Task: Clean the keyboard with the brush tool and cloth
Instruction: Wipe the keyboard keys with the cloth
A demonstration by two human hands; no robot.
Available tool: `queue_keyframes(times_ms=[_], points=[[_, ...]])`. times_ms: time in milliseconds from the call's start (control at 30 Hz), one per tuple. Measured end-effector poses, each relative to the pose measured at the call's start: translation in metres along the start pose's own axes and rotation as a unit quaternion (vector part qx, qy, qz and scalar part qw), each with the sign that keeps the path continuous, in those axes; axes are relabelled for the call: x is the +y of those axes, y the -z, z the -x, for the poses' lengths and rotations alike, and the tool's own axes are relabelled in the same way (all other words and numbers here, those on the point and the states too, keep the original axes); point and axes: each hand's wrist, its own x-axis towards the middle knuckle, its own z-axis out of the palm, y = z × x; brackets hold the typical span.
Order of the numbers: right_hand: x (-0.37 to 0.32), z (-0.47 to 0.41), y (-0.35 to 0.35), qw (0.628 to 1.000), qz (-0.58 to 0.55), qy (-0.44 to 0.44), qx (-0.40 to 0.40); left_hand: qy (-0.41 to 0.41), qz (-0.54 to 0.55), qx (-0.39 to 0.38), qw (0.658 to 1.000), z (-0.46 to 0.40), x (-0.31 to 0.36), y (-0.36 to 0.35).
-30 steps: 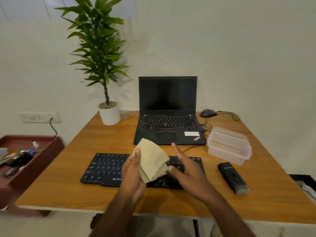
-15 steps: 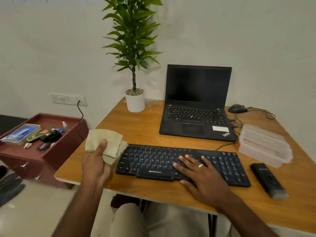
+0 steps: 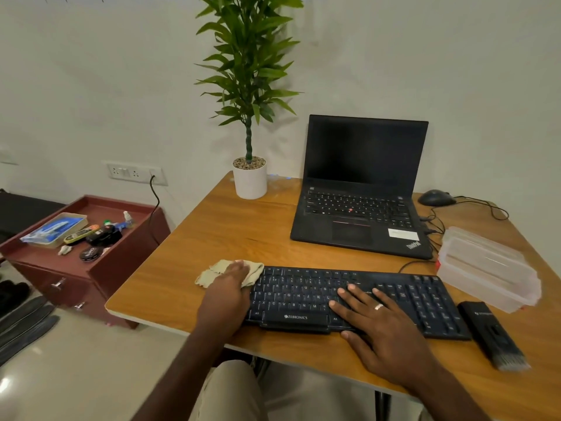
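The keyboard (image 3: 355, 302) lay flat across the near part of the desk (image 3: 212, 238), long side running from 9 o'clock to 3 o'clock, and both hands were on it! The left hand (image 3: 226, 294) sat at the keyboard's 9 o'clock end, palm down, fingers curled together and pressing the cloth (image 3: 226, 271) down. The beige cloth was bunched under those fingers, partly on the wood and touching the keyboard's far-left corner; how firmly the fingers gripped it could not be told. The right hand (image 3: 384, 326) lay flat on the keys just right of the middle, fingers spread wide and open, holding nothing, a ring (image 3: 378, 306) showing on one finger. The thumb rested at the keyboard's near edge.

The brush (image 3: 491, 335) lay untouched at the keyboard's 3 o'clock, just beside its right end, bristles pointing toward 5 o'clock. At 1 o'clock from the keyboard stood a clear box (image 3: 488, 268), near but apart from the brush. At 12 o'clock, the open laptop (image 3: 361, 189) faced the person, screen dark. A mouse (image 3: 436, 198) sat at the laptop's 3 o'clock with its cable looping over the desk. A potted plant (image 3: 249, 174) stood at the laptop's 9 o'clock, in the far-left corner. Off the desk, at 9 o'clock, a low red cabinet (image 3: 91, 268) carried small clutter.
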Motion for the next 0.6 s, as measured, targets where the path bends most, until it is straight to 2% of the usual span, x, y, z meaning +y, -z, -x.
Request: queue_keyframes(times_ms=[167,267,367,467,533,567,600], points=[[0.001,-0.001,-0.002,1.000,-0.001,0.005,0.007,0.023,-0.145,0.009,0.989,0.001,0.033,-0.011],[0.001,-0.001,-0.003,1.000,-0.002,0.004,0.011,-0.005,-0.186,0.011,0.982,-0.003,0.044,-0.019],[0.002,-0.001,-0.002,1.000,-0.001,0.005,0.010,-0.058,-0.176,0.009,0.983,-0.004,0.053,-0.028],[0.002,-0.001,-0.003,1.000,-0.002,0.002,0.006,-0.102,-0.065,-0.015,0.993,-0.001,0.060,-0.030],[0.001,-0.002,-0.003,1.000,-0.001,0.001,0.004,-0.071,0.113,-0.032,0.990,0.001,0.060,-0.023],[0.000,-0.002,-0.002,1.000,-0.003,0.000,0.003,-0.019,0.240,-0.018,0.970,-0.001,0.057,-0.016],[0.000,-0.002,-0.002,1.000,-0.005,0.000,0.003,0.056,0.369,0.015,0.928,-0.003,0.055,-0.008]])
